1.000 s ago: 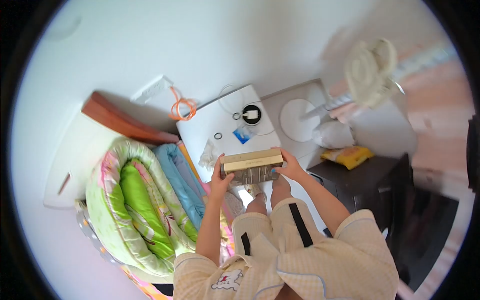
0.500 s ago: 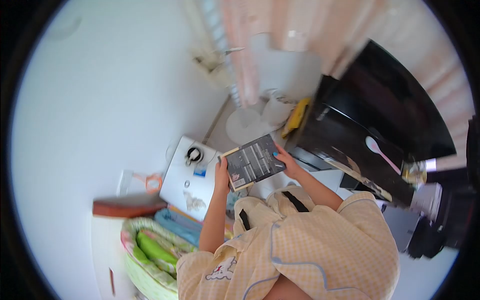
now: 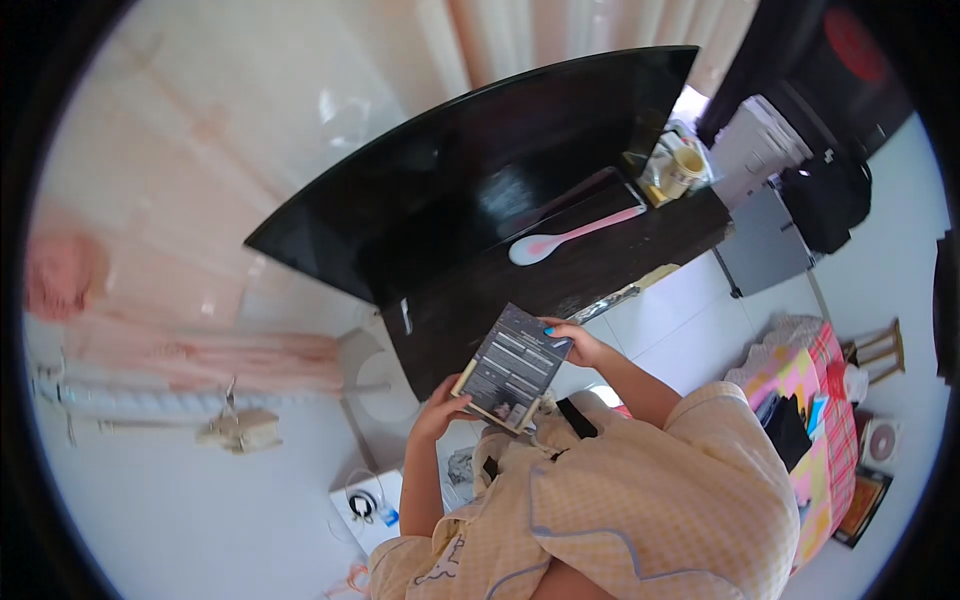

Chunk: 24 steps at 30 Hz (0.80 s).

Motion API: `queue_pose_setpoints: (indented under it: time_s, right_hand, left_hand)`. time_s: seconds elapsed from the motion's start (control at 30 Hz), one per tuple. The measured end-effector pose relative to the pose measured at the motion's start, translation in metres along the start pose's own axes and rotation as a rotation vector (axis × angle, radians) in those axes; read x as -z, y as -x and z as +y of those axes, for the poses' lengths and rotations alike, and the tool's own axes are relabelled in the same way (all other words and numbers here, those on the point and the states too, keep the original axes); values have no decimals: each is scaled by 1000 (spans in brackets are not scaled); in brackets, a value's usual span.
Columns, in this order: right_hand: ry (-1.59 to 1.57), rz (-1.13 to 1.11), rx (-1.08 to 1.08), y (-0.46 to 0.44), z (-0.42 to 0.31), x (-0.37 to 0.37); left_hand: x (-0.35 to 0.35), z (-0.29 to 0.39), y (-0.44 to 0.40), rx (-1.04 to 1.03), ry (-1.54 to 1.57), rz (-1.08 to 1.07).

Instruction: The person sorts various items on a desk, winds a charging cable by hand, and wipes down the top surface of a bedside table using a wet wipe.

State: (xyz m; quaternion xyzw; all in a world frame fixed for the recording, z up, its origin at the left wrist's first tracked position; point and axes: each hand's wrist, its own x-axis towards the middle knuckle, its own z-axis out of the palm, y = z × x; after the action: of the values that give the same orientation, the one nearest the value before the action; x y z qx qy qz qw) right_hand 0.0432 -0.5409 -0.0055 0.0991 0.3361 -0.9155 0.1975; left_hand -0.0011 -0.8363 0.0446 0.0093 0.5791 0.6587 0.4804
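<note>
Held in front of my body is a dark book (image 3: 512, 368) with pale printed text on the cover facing me. My left hand (image 3: 438, 408) grips its lower left edge, the thumb lying on the cover. At the upper right corner my right hand (image 3: 577, 346) is closed on the book, with a blue-painted thumbnail showing. Just beyond the book stands a dark cabinet (image 3: 450, 335). On it lies a spoon (image 3: 540, 248) with a pink handle and a white bowl, apart from both hands.
A large black television (image 3: 470, 160) stands on the cabinet. A cup (image 3: 684, 168) sits at its right end. To the right are a grey suitcase-like box (image 3: 765, 240) and a bed with a checked cover (image 3: 842, 410). A white table (image 3: 350, 510) is at lower left.
My view has turned to the right, bringing the television and cabinet to the front and the bed into sight. Both hands still hold the book, now tilted more steeply.
</note>
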Motion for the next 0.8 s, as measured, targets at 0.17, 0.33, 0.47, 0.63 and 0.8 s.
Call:
queue_pose_setpoints:
  time_s: [0.17,0.33,0.47,0.63,0.8]
  right_hand:
    - [-78,270,-101,24,-49,32]
    - [-116,408,23,46,-56,83]
    - [-314,610,464,72,-55,84]
    - [38,883,394,99,-67,89]
    - [-92,968,393,124,-88,149]
  left_hand:
    - [-41,47,-71,216,-89,-217]
    - [-53,58,-143,370,5,-393]
    - [-85,59,-181,228,-18,-510]
    - [-127,65,-227,285,-132,-526]
    - [-179,45,-294,171,29,-285]
